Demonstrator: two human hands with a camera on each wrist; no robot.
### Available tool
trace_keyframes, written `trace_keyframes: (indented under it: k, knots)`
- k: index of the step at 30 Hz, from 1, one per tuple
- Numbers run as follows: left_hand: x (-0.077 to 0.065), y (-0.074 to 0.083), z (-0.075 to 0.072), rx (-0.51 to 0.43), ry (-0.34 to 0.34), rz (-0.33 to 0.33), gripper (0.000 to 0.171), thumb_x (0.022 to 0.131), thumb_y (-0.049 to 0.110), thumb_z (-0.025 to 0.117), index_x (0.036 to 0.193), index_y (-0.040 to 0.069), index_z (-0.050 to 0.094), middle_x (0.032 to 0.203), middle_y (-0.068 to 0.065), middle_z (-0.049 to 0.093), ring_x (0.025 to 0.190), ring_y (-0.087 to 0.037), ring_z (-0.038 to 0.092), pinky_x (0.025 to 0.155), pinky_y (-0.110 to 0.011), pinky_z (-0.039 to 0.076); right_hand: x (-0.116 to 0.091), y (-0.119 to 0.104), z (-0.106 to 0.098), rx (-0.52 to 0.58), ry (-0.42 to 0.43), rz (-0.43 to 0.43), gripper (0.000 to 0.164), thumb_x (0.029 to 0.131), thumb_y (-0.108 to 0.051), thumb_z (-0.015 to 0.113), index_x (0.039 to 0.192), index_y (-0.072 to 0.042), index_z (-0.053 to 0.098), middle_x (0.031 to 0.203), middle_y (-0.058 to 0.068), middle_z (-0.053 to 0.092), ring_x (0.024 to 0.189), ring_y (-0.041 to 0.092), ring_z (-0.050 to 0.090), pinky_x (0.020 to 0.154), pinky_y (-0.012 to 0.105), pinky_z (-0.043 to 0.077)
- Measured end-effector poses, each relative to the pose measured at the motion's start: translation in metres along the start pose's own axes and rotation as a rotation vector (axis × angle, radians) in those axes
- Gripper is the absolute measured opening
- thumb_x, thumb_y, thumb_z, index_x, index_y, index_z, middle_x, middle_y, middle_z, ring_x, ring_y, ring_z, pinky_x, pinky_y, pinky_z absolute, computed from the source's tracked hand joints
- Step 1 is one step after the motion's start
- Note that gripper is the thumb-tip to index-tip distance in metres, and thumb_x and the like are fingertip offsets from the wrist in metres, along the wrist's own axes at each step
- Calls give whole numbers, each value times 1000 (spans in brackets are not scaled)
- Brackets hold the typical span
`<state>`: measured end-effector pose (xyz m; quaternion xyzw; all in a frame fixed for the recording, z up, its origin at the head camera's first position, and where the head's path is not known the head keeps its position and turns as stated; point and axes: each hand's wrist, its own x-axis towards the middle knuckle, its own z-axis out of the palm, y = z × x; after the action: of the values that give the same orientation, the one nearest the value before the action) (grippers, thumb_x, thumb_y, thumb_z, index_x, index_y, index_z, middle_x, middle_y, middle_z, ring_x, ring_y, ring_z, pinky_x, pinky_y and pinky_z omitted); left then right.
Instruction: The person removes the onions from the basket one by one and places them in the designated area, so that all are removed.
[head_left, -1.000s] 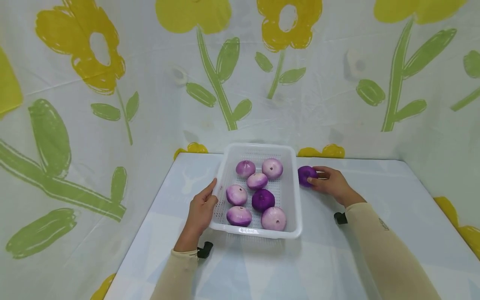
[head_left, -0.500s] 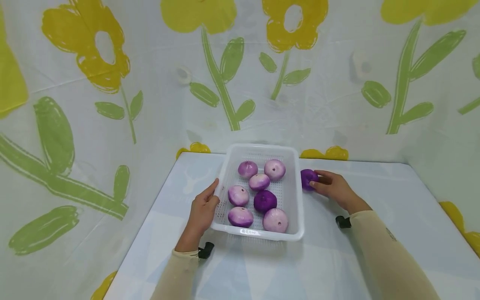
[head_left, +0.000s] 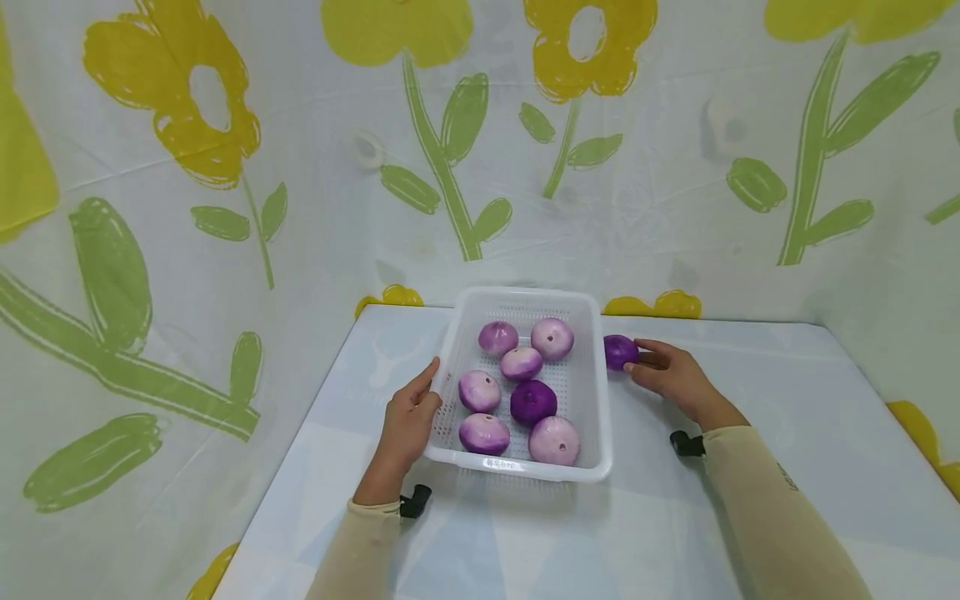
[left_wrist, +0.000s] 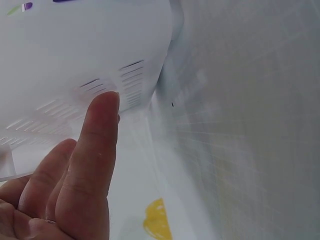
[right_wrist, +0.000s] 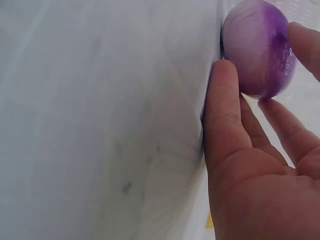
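Observation:
A white perforated plastic basket (head_left: 602, 400) stands mid-table in the head view, holding several peeled purple onions, one of them a darker purple (head_left: 533, 403). At its left side is my left hand (head_left: 408, 421), with the index fingertip and thumb right at the rim. The left wrist view shows straight fingers (left_wrist: 92, 145) along the basket's slotted outer wall (left_wrist: 90, 35). Just outside the basket's right rim, my right hand (head_left: 678, 379) holds another purple onion (head_left: 621, 352) by the fingertips. Up close in the right wrist view, that onion (right_wrist: 257, 50) shows one pale side and one deep purple side.
The pale blue patterned tabletop (head_left: 510, 542) extends around the basket. A hanging cloth with yellow flowers (head_left: 585, 225) closes off the back and sides. Each wrist carries a small black device, such as the one by the right sleeve (head_left: 686, 443).
The onion at my right fingertips has turned, its root end no longer facing the head camera. The whole head view has shifted slightly. My left hand stays by the basket.

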<state>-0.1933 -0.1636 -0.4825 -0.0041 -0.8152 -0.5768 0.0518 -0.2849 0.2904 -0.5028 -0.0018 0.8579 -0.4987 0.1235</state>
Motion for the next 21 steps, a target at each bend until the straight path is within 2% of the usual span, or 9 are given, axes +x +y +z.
trace_keyframes:
  k: [6, 15, 21]
  knots:
    - [1, -3, -1, -13, -7, 31, 61, 100, 15, 49, 160, 24, 49, 152, -1, 56, 129, -22, 61, 102, -52, 52, 1, 1, 0, 5, 11, 3, 94, 93, -49, 79, 167, -16, 32, 162, 23, 43, 146, 44, 43, 110, 57, 44]
    - [1, -3, -1, -9, 2, 32, 60, 100, 15, 49, 160, 22, 49, 153, 0, 55, 133, -20, 58, 105, -52, 50, 2, -1, 3, 15, 25, 8, 94, 92, -44, 81, 167, -14, 32, 161, 23, 44, 143, 43, 48, 108, 54, 46]
    - [0, -1, 0, 1, -3, 25, 60, 101, 16, 48, 160, 23, 48, 154, 0, 54, 130, -21, 60, 102, -52, 52, -1, -1, 2, 16, 32, 16, 96, 91, -47, 81, 167, -13, 32, 161, 24, 43, 145, 45, 45, 109, 56, 45]
